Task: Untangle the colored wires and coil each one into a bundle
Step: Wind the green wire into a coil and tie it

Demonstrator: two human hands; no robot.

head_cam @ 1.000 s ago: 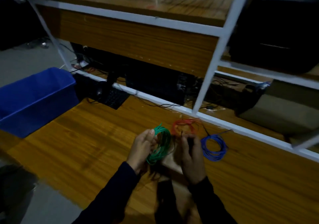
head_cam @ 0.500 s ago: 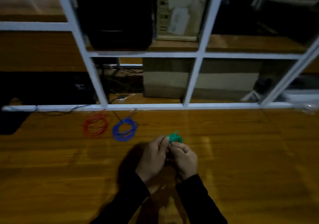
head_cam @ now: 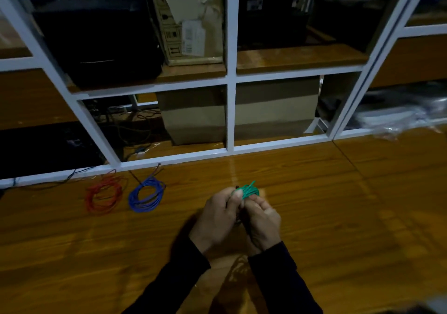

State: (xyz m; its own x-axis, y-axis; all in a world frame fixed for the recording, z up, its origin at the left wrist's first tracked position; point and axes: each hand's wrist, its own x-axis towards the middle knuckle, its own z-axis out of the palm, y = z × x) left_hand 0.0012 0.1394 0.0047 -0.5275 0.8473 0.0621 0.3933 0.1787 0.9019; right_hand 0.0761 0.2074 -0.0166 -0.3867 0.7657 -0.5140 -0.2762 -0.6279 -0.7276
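The green wire (head_cam: 249,190) is bunched into a small bundle above the wooden table (head_cam: 338,217), and only its top shows past my fingers. My left hand (head_cam: 215,219) and my right hand (head_cam: 262,222) press close together and both grip it. A coiled red wire (head_cam: 104,196) lies on the table to the left. A coiled blue wire (head_cam: 146,195) lies just right of the red one, apart from my hands.
A white metal shelf frame (head_cam: 231,110) runs along the table's far edge. Behind it stand cardboard boxes (head_cam: 242,113), a black case (head_cam: 101,38) and loose dark cables (head_cam: 130,130). Clear plastic wrap (head_cam: 399,115) lies at the far right.
The view swung right, so the red and blue coils now lie left of my hands. The green wire went from an open loop to a tight bunch gripped by both hands.
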